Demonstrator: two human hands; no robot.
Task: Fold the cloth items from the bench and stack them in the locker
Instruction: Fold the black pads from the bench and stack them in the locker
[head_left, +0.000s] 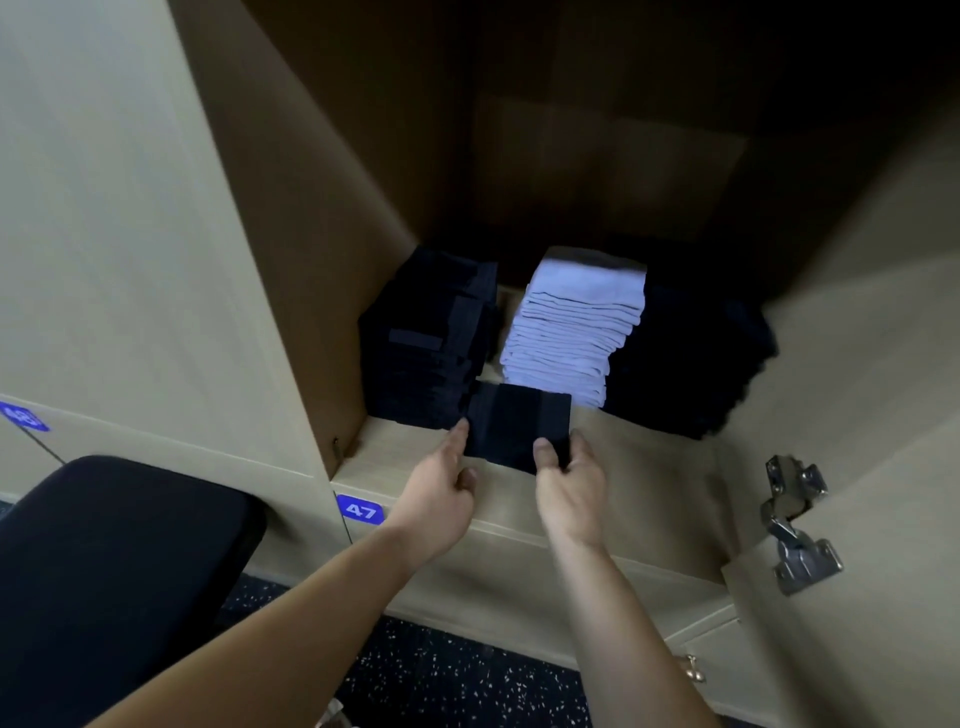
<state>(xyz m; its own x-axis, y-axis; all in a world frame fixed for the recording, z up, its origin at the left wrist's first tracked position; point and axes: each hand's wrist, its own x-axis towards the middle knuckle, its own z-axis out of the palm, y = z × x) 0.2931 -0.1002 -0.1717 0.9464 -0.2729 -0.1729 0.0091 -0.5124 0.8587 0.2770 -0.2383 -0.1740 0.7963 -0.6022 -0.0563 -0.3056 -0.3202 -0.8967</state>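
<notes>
A small folded dark cloth (517, 426) is held flat between both hands just above the front of the locker shelf (639, 462). My left hand (441, 493) grips its left edge and my right hand (569, 483) pinches its near right corner. Behind it on the shelf stand three piles: a dark stack (431, 338) at the left, a pale blue-white stack (576, 322) in the middle, and a dark pile (691, 358) at the right.
The open locker door (857, 467) with metal hinges (795, 525) stands at the right. The black padded bench (109, 577) fills the lower left. Number label 47 (360, 510) marks the locker below. Speckled dark floor (457, 675) lies underneath.
</notes>
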